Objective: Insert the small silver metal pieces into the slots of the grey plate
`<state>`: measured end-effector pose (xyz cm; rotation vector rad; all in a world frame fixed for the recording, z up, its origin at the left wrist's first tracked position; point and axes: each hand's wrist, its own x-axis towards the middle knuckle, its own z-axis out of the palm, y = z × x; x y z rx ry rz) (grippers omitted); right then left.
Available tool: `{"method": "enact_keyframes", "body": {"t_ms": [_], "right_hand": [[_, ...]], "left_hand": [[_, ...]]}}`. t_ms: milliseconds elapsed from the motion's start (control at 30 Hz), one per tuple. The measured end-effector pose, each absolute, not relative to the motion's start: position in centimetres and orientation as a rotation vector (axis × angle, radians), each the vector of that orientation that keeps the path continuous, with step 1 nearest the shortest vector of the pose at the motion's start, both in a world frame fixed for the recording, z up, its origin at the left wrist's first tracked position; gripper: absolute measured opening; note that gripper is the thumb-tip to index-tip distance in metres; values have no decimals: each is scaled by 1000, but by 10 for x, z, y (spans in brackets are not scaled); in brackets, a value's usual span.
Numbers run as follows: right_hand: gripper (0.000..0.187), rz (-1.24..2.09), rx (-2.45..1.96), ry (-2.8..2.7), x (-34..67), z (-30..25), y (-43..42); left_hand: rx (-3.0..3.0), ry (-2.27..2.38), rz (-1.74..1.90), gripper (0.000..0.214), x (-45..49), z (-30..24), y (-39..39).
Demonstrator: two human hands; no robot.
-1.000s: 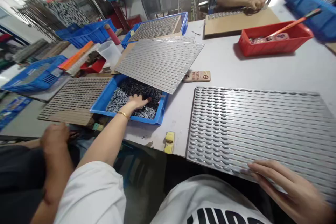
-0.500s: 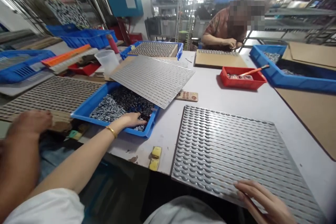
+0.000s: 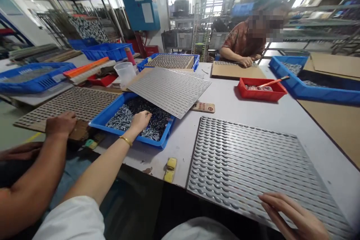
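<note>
1. The left hand (image 3: 140, 120) reaches into the blue bin (image 3: 132, 137) at centre left of the frame, fingers curled down among the small metal parts (image 3: 120, 118). Whether it has gripped any cannot be told.
2. The right hand (image 3: 292, 215) lies flat and released, fingers spread on the near edge of the grooved tray (image 3: 253, 165) at lower right, grasping nothing.
3. As far as can be seen, the grooved tray's rows of pockets are all empty and the bin is heaped with parts, so by my judgement no part has been laid out and the whole tray is left to fill.
4. A second grooved sheet (image 3: 171, 90) leans across the bin's far rim.
5. A co-worker's hand (image 3: 60, 123) rests at left on the perforated board (image 3: 73, 103), just beside the bin.
6. Another person works at the table's far end, near the red tray (image 3: 261, 93).
</note>
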<state>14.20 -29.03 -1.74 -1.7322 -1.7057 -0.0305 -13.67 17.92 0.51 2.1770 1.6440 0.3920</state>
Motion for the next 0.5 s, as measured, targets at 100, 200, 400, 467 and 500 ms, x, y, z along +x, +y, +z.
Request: {"method": "enact_keyframes", "body": {"t_ms": [100,200,400,467,500], "right_hand": [[12,-24,-1703,-1703,141,-10,-280],[12,115,-1680,-1676,136,3,-259],[19,671,-1535,-1447,96,48,-165],[27,927,-1382,-1295,65,54,-115],[35,1054,-1313,-1210,46,54,-86]], "left_hand": [[1948,1634,591,30,-137,8,181],[1684,1572,764,35,-136,11,179],[1257,1390,979,27,-131,31,183],[1177,1317,1020,25,-132,39,185],[1150,1289,1037,26,-132,42,186]]}}
